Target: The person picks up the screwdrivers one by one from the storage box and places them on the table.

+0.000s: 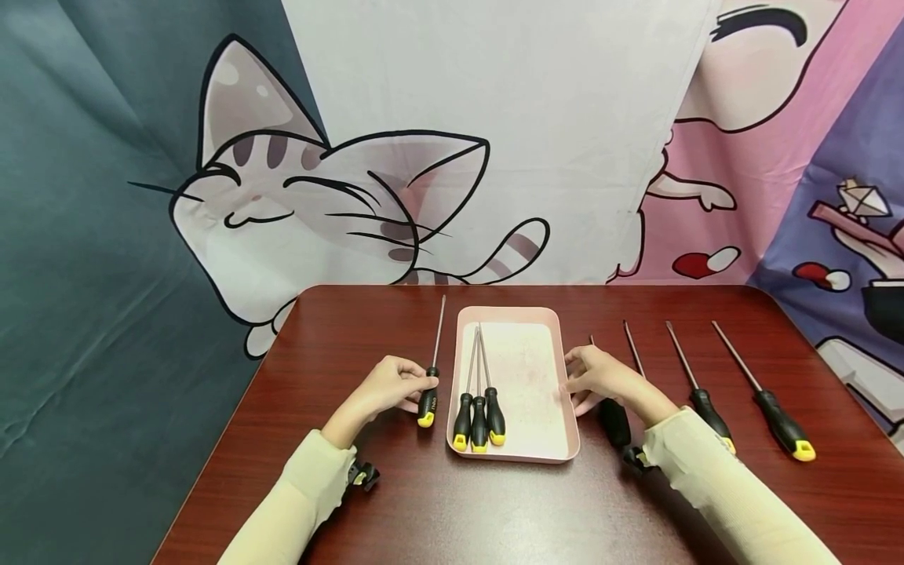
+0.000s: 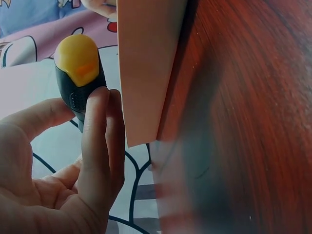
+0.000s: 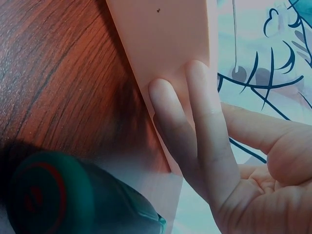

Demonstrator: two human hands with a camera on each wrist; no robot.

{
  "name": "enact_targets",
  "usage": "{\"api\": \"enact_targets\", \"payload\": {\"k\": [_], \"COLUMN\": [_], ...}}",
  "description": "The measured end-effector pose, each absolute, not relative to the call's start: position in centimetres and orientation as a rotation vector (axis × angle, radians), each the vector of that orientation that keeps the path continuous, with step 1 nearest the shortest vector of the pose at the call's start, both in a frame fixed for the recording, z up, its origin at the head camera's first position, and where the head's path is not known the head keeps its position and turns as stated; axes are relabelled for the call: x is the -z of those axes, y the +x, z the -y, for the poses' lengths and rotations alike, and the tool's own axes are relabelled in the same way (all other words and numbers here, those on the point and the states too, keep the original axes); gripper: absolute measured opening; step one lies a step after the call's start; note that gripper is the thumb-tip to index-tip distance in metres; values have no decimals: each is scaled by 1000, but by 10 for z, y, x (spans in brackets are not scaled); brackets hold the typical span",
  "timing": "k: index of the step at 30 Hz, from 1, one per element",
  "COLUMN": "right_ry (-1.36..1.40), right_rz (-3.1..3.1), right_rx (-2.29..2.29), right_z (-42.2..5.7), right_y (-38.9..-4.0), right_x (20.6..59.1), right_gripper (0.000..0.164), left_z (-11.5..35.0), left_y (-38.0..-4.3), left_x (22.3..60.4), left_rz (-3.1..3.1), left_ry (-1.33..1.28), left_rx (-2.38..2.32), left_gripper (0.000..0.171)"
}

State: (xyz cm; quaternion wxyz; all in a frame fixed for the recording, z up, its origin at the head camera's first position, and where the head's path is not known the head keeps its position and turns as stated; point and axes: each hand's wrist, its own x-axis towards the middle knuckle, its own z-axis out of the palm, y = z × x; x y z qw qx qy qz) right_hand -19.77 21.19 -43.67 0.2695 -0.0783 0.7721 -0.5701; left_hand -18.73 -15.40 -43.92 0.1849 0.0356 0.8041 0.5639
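Note:
My left hand (image 1: 395, 386) pinches the black handle of a screwdriver (image 1: 428, 402) just left of the tray. Its yellow butt points towards me and its thin shaft away; the left wrist view shows thumb and fingertips on the handle (image 2: 75, 95). My right hand (image 1: 600, 377) holds the right rim of a shallow pink tray (image 1: 569, 439). In the right wrist view two fingers (image 3: 204, 105) lie along the tray's outer wall, with the thumb at the rim. Three similar screwdrivers (image 1: 479, 424) lie side by side in the tray's left part.
More black-handled screwdrivers lie right of the tray: one handle (image 1: 614, 424) beside my right hand, another partly under my forearm, then two (image 1: 709, 412) (image 1: 784, 424) further right. The brown table (image 1: 508, 518) ends at a cartoon-printed cloth (image 1: 579, 118) behind.

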Motion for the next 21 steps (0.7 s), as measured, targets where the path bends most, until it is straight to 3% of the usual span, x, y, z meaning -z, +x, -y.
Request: {"api": "enact_targets", "payload": {"k": [21], "right_ry": [-196], "right_rz": [-2049], "right_rx": [1581], "right_z": [-214], "right_y": [-197], "right_x": [440], "right_gripper": [51], "left_z": [166], "left_y": [-187], "left_x": [451], "left_rz": [-2300], "left_ry": [65], "left_rx": [-1543], "left_gripper": [22]}}
